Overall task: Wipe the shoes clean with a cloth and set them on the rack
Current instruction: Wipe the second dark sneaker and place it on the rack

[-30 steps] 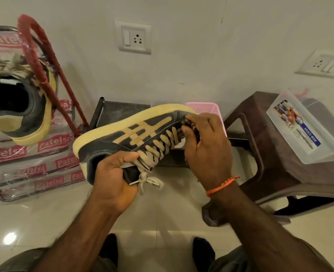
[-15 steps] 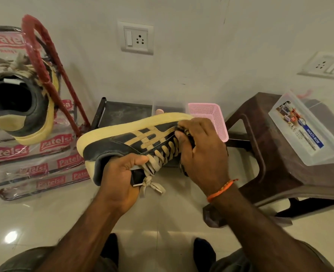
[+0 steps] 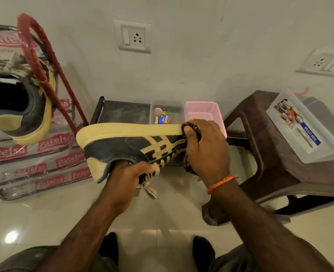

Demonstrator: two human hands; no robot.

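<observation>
I hold the black sneaker with the cream sole and cream stripes (image 3: 129, 146) on its side in front of me, sole toward the wall, heel to my left. My left hand (image 3: 130, 179) grips it at the collar, fingers curled into the opening beside the cream laces (image 3: 148, 190) that dangle below. My right hand (image 3: 205, 148) is clenched around a dark crumpled cloth (image 3: 189, 127), pressing it against the toe end of the sneaker; an orange thread band (image 3: 221, 183) circles that wrist. The matching second sneaker (image 3: 15, 107) sits high on the red-framed rack (image 3: 38, 55) at my left, heel opening facing me. Behind the held shoe lie a small clear tray of batteries (image 3: 162, 116) and a pink mesh plastic basket (image 3: 205, 114). A brown plastic stool (image 3: 260, 154) to my right carries a clear lidded plastic box (image 3: 299, 130).
</observation>
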